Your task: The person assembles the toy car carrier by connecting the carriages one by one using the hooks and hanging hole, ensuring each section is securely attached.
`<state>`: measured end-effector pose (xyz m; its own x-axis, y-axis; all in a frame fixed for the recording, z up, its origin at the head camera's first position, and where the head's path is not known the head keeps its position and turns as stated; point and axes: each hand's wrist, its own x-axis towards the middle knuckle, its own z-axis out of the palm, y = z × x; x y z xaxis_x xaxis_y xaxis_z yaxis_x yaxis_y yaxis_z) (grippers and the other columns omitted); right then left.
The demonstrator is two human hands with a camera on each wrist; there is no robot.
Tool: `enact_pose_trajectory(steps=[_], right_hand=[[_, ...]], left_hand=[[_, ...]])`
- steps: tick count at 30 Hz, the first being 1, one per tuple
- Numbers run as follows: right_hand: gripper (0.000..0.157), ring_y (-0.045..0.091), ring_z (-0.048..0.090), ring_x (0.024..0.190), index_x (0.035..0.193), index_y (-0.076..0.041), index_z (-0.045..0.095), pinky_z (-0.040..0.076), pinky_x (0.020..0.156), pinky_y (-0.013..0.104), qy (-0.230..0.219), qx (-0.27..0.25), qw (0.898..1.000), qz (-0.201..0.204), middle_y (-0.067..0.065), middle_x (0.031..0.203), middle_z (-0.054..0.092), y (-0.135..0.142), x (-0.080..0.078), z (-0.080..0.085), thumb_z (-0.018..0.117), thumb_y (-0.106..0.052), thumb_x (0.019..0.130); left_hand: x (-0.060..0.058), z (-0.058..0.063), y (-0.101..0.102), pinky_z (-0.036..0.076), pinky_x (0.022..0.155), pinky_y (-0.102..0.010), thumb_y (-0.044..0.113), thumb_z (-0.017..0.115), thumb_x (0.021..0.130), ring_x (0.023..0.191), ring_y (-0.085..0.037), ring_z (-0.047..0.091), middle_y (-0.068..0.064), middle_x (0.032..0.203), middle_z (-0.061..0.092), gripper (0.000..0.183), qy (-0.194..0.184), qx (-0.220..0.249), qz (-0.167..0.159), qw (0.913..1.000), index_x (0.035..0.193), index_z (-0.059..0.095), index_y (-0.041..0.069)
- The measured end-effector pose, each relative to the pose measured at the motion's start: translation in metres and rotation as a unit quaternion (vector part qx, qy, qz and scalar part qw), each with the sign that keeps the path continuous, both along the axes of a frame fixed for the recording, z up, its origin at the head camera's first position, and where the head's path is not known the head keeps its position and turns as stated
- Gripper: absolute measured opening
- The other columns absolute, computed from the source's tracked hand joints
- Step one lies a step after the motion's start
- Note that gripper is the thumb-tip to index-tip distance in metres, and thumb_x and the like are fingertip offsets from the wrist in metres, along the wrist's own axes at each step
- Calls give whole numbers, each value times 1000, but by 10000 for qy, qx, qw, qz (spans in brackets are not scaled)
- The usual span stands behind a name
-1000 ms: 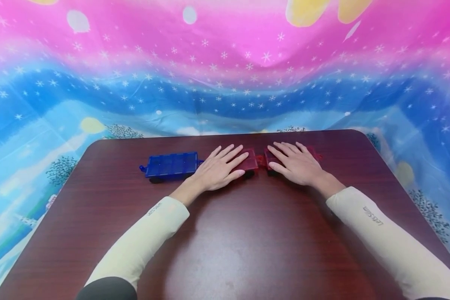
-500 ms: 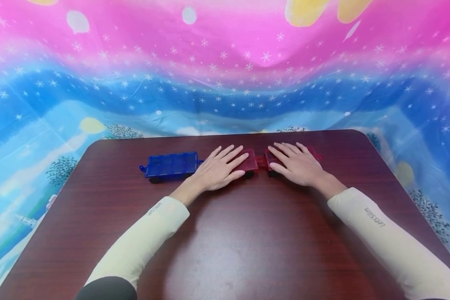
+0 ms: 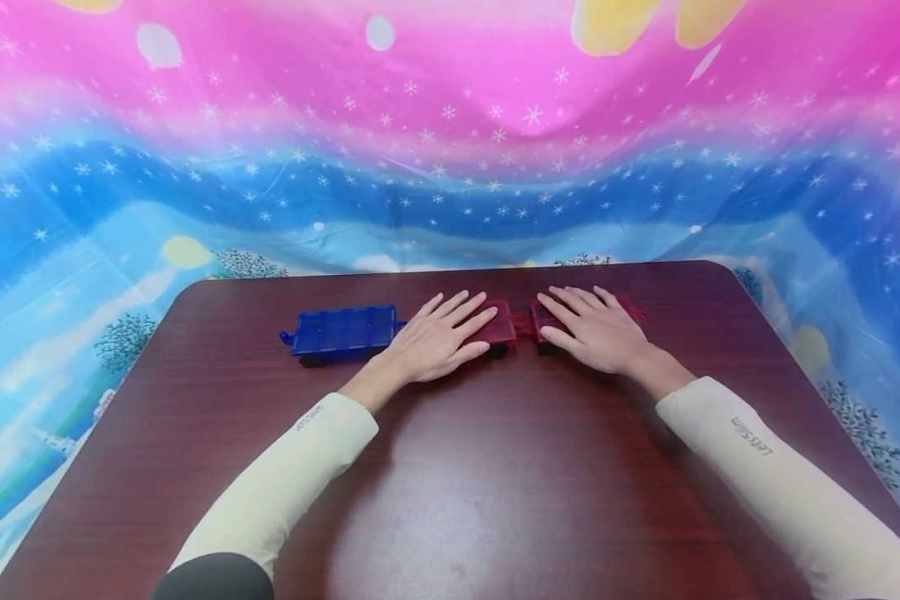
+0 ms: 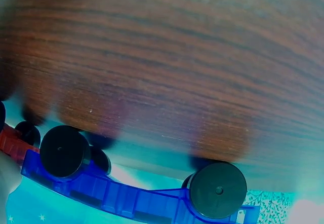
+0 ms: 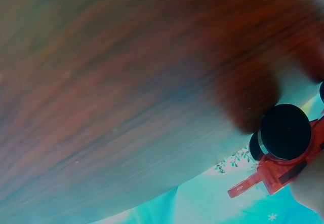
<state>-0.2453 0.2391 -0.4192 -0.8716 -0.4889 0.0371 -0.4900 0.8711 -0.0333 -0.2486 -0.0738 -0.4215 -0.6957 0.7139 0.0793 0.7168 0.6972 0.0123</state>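
Red wagons point(image 3: 502, 320) under left hand point(image 3: 433, 340) and right hand point(image 3: 596, 333)

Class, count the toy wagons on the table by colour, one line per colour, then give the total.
Blue: 1, the blue wagon
Red: 2, the left red wagon, partly covered by the left hand, and the right red wagon, partly covered by the right hand
Total: 3 wagons
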Motion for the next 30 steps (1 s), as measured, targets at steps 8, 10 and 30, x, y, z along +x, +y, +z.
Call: enact_pose_trajectory(steps=[8,10,30], right_hand=[[75,35,22,151,163,-23,26,9,119,62,-44,-26,10000,4,10,166,26,-1,0,1,31,-67,102],[75,34,22,151,163,-23,26,9,119,62,-48,-20,10000,1,9,166,26,-1,0,1,31,-67,102],[75,35,23,151,163,-22,28,10,119,62,-26,-80,10000,-13,10,165,27,0,2,1,32,-66,103]], left_hand=[[-2,1,-2,11,123,-51,62,28,105,155,-27,14,0,170,16,66,-7,5,-51,10000,163,21,31],[-3,1,-2,11,123,-51,62,28,105,155,-27,15,1,170,15,66,-6,5,-63,10000,164,21,31],[-3,1,0,9,123,-50,62,28,105,155,-24,12,3,170,12,66,-58,-13,-38,10000,164,20,32]])
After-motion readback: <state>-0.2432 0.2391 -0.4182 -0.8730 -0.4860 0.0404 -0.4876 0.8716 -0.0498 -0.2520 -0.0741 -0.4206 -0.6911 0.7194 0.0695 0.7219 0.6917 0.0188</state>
